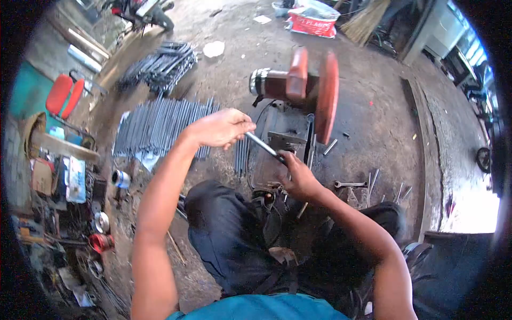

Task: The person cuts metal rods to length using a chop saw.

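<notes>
A short metal rod (261,143) slants between my two hands in front of the red cut-off saw (297,77). My left hand (226,128) is closed on its upper left end. Fingers of my right hand (298,178) wrap round its lower right end. The saw's red disc guard (327,98) stands up to the right, above the saw base (285,136). Left of the saw, many cut rods (160,128) lie side by side on the ground, and several more (241,156) lie close to the base.
A wrench (350,184) and loose rod pieces (330,147) lie right of the saw. Bundled metal parts (162,66) are at the upper left. A red chair (60,94), tins (121,179) and clutter line the left side. A red and white sack (313,24) stands at the back.
</notes>
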Motion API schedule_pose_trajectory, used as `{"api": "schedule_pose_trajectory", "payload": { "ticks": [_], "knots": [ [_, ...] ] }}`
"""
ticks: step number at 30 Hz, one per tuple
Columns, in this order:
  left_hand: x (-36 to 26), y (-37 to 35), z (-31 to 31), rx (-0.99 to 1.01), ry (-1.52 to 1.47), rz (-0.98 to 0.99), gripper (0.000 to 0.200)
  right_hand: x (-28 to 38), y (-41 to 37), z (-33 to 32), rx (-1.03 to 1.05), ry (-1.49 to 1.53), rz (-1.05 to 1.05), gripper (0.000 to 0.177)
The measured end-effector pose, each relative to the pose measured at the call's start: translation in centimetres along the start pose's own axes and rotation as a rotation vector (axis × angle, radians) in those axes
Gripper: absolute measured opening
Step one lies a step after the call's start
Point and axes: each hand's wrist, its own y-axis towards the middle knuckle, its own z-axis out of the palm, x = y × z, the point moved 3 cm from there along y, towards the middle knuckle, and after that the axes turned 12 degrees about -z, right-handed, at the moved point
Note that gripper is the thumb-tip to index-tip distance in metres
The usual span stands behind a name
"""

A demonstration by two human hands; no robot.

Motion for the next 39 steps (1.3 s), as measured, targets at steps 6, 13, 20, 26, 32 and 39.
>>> {"api": "schedule_pose_trajectory", "payload": {
  "ticks": [6, 13, 20, 26, 32, 39],
  "knots": [
    [-7.6, 3.1, -3.6, -0.586, -0.094, 0.172, 0.053, -3.2, -5.5, -7.2, -0.163, 0.342, 0.598, 0.028],
    [-14.8, 9.4, -0.3, -0.145, -0.679, 0.129, 0.047, -6.6, -9.8, -10.8, -0.605, 0.639, 0.796, 0.041],
    [-13.7, 11.6, -2.0, 0.038, -0.726, 0.120, 0.037, -10.1, -12.3, -9.0, -0.727, 1.167, 0.977, 0.049],
    [-13.2, 11.6, -1.7, 0.009, -0.800, 0.113, 0.038, -9.7, -12.7, -9.4, -0.693, 1.306, 0.994, 0.053],
    [-14.4, 10.3, -0.6, 0.025, -0.814, 0.095, 0.044, -11.0, -13.9, -9.2, -0.651, 1.038, 1.104, 0.060],
    [-13.1, 10.7, -0.9, -0.008, -0.760, 0.121, 0.041, -14.9, -12.0, -7.5, -0.531, 0.335, 1.210, 0.071]
  ]
}}
